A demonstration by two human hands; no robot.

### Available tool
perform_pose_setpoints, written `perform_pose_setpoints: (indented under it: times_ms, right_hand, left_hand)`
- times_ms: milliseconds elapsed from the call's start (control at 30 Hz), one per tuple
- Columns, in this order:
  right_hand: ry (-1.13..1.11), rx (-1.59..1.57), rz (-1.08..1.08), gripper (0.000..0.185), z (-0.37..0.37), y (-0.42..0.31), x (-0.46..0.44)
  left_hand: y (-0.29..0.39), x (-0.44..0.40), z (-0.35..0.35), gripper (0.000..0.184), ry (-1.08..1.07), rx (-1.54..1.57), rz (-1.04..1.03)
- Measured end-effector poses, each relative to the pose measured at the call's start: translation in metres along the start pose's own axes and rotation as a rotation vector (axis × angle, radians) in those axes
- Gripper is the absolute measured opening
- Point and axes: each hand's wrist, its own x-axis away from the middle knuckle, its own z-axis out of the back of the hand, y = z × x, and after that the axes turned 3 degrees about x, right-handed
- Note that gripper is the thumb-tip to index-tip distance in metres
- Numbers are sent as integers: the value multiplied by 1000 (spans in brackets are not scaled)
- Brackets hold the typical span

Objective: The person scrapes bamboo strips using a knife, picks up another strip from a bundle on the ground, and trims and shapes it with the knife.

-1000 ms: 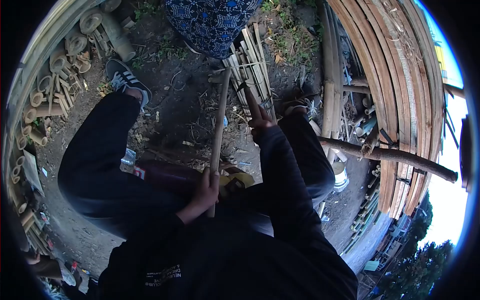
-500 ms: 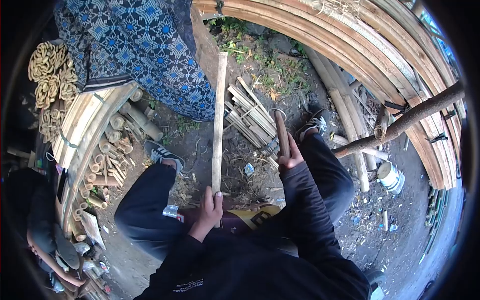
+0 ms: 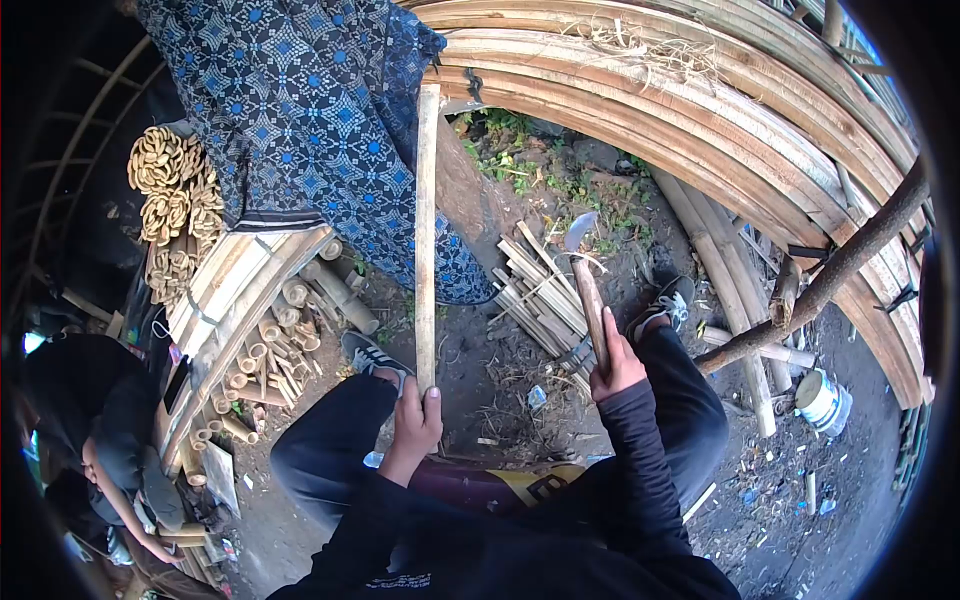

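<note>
A long pale bamboo strip [image 3: 426, 240] stands nearly upright in the view, its lower end in my closed left hand [image 3: 414, 425]. My right hand [image 3: 620, 372] is wrapped round the wooden handle of a curved blade tool [image 3: 590, 310], whose metal blade points away from me. The strip and the tool are apart. Between and beyond them, a tied bundle of split bamboo sticks [image 3: 540, 300] lies on the ground. Across my lap is a maroon and yellow object [image 3: 480, 488].
Blue patterned cloth [image 3: 300, 130] hangs at the upper left. Long bamboo slats [image 3: 640, 110] arch across the top right, with a wooden pole [image 3: 840, 265] below. Cut bamboo pieces [image 3: 265, 370] lie left. A white bucket [image 3: 822, 400] stands right. Another person [image 3: 110, 420] is at far left.
The view has shifted, showing more of the cloth and the other person. The curved tool has turned, its blade now clearly visible. Both hands keep their holds.
</note>
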Motion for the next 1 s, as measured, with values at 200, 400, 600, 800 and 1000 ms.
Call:
perform_pose_setpoints:
  times_ms: [200,400,600,800,1000]
  right_hand:
    - [-126,-55,-183,93,-12,-6,6]
    - [53,-328,-195,88,-54,14,15]
    - [41,-196,-253,80,-73,10,28]
    - [-66,-346,-32,72,-70,-12,28]
    - [-78,-538,-78,65,-77,-7,32]
  left_hand:
    - [6,-1,3,20,40,55,-24]
    - [-5,18,-1,20,-13,7,32]
    - [-29,46,-10,18,-72,57,104]
    - [-1,41,-7,14,-76,491,401]
    - [-14,43,-5,24,-4,192,165]
